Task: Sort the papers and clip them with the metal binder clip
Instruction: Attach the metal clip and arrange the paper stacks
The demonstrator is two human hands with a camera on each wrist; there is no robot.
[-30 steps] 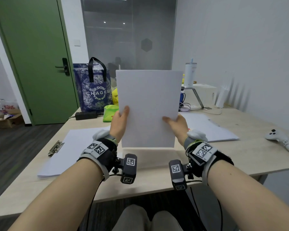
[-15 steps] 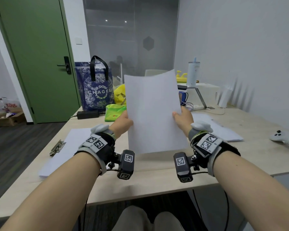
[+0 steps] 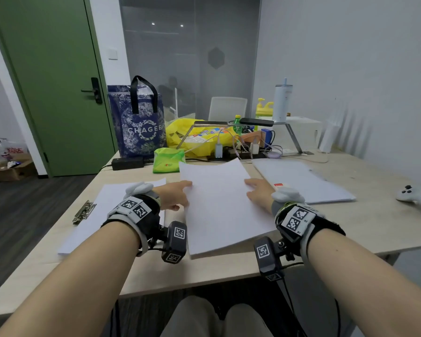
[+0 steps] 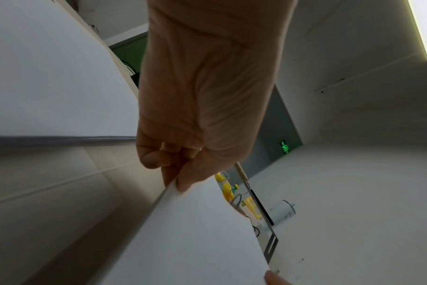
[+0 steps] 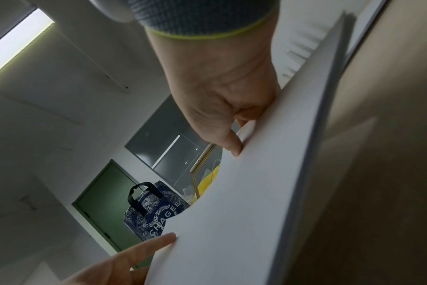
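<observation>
Near the front edge of the desk [image 3: 229, 268], in the middle, the stack of papers [image 3: 223, 210] is held low and tilted, its near end at the desktop and its far end lifted toward the clutter at the back. The left hand [image 3: 173, 195] grasps the stack's left edge, thumb on top and fingers curled beneath, as the left wrist view shows plainly. The right hand [image 3: 259, 192] grips the right edge in the same way, thumb pressed on the top sheet. Off toward the left edge of the desk lies the metal binder clip [image 3: 84, 212], touching the rim of a loose white sheet [image 3: 93, 222] and well apart from both hands. Behind the right hand, a second white pile [image 3: 301, 181] rests flat. Near the right edge sits a white game controller [image 3: 417, 199]. Along the back edge stand a blue tote bag [image 3: 137, 122], a green pouch [image 3: 168, 160] and a yellow plastic bag [image 3: 199, 137] among cables.
</observation>
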